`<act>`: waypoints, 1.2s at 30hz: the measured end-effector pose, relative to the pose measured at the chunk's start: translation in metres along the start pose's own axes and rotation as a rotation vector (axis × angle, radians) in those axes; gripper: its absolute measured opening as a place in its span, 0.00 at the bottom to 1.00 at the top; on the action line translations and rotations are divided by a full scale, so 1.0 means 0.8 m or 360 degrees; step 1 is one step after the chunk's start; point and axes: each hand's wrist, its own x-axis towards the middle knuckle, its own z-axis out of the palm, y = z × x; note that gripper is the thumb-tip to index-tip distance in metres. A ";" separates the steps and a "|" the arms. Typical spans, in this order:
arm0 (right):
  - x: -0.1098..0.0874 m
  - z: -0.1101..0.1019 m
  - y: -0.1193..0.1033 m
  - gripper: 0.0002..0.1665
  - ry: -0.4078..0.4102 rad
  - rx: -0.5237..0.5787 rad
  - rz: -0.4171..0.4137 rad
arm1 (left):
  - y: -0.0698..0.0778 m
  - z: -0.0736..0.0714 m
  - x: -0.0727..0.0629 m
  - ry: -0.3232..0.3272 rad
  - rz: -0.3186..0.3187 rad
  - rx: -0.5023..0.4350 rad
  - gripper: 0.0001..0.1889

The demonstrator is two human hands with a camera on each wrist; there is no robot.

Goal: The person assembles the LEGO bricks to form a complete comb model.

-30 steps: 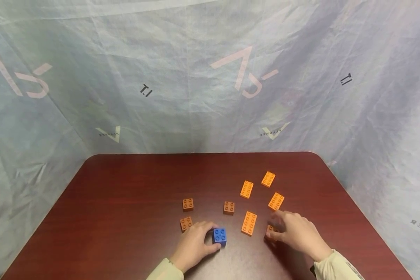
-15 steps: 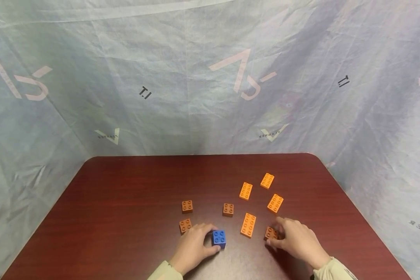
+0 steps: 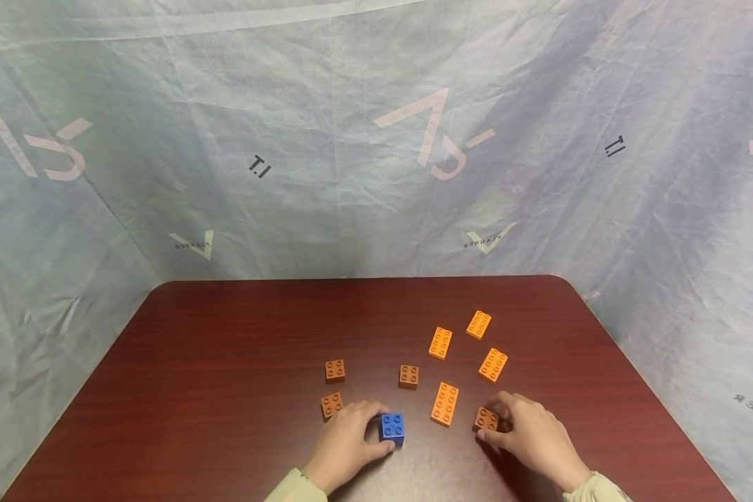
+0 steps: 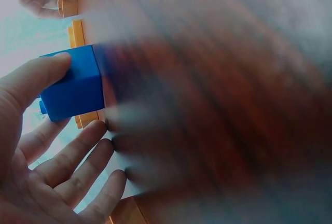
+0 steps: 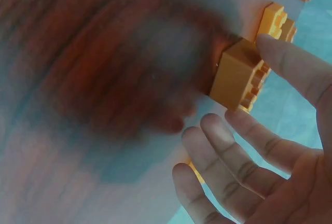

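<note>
In the head view my left hand (image 3: 348, 440) holds a blue square toy brick (image 3: 392, 429) between thumb and index finger, studs up, at the front middle of the table. The left wrist view shows the thumb on one side of that blue brick (image 4: 75, 84) and the other fingers spread below. To the right, my right hand (image 3: 533, 434) pinches a brown four-stud brick (image 3: 486, 419) on the table. In the right wrist view its thumb and index finger touch opposite sides of this brown brick (image 5: 236, 76); the remaining fingers extend beside it.
Several orange eight-stud bricks, one of them a near orange brick (image 3: 445, 404), lie between and beyond the hands. Another brown brick (image 3: 408, 376) sits behind the blue one. Two more, including a brown brick (image 3: 335, 371), lie left. Fabric (image 3: 351, 174) surrounds the dark red table (image 3: 226, 335).
My right fingers have shifted slightly around the brown brick, so more of its top shows now. The left hand stays on the blue brick, and the view has tilted a little.
</note>
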 end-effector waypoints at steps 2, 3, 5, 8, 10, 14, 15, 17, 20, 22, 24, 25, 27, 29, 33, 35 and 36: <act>0.000 0.002 0.000 0.28 0.0011 0.0002 -0.0002 | 0.000 0.000 0.000 0.0003 0.0002 0.0006 0.22; 0.000 0.003 0.001 0.28 0.0019 0.0003 -0.0005 | 0.000 0.000 0.000 0.0004 0.0003 0.0008 0.22; 0.000 0.005 0.001 0.28 0.0032 0.0004 -0.0011 | 0.000 0.001 -0.001 0.0007 0.0005 0.0010 0.22; -0.001 0.007 0.001 0.28 0.0053 0.0003 -0.0015 | -0.001 0.001 -0.001 0.0014 0.0012 0.0010 0.22; -0.001 0.009 0.001 0.28 0.0063 0.0000 -0.0016 | -0.001 0.001 0.000 0.0017 0.0019 0.0007 0.22; -0.003 0.012 0.002 0.27 0.0093 -0.0012 -0.0022 | -0.002 0.002 0.000 0.0015 0.0020 0.0000 0.22; -0.003 0.013 0.002 0.27 0.0099 -0.0015 -0.0025 | -0.002 0.002 0.000 0.0012 0.0016 0.0001 0.22; -0.003 0.014 0.003 0.26 0.0108 -0.0018 -0.0024 | -0.002 0.002 0.000 0.0005 0.0007 0.0002 0.22; -0.003 0.016 0.003 0.25 0.0112 -0.0022 -0.0016 | -0.002 0.002 0.000 0.0002 0.0002 0.0004 0.22; -0.002 0.016 0.004 0.24 0.0110 -0.0022 -0.0008 | -0.001 0.002 -0.001 0.0004 0.0004 0.0004 0.21; -0.002 0.017 0.004 0.24 0.0111 -0.0023 -0.0003 | -0.001 0.001 -0.001 0.0011 0.0014 0.0006 0.22; -0.002 0.017 0.005 0.24 0.0112 -0.0022 -0.0003 | -0.001 0.001 -0.001 0.0014 0.0020 0.0007 0.22; -0.002 0.016 0.005 0.23 0.0125 -0.0009 -0.0007 | -0.001 0.001 -0.001 0.0022 0.0029 0.0008 0.22; -0.002 0.014 0.004 0.23 0.0132 0.0007 -0.0010 | -0.002 0.000 -0.001 0.0025 0.0032 0.0009 0.22; 0.000 0.006 -0.001 0.24 0.0153 0.0026 -0.0040 | -0.001 0.000 -0.001 0.0018 0.0024 -0.0003 0.22; 0.002 0.000 -0.004 0.25 0.0180 0.0012 -0.0081 | -0.001 0.001 -0.001 0.0011 0.0017 -0.0008 0.22; 0.003 -0.003 -0.006 0.25 0.0193 0.0006 -0.0100 | -0.001 0.001 -0.001 0.0007 0.0015 -0.0010 0.22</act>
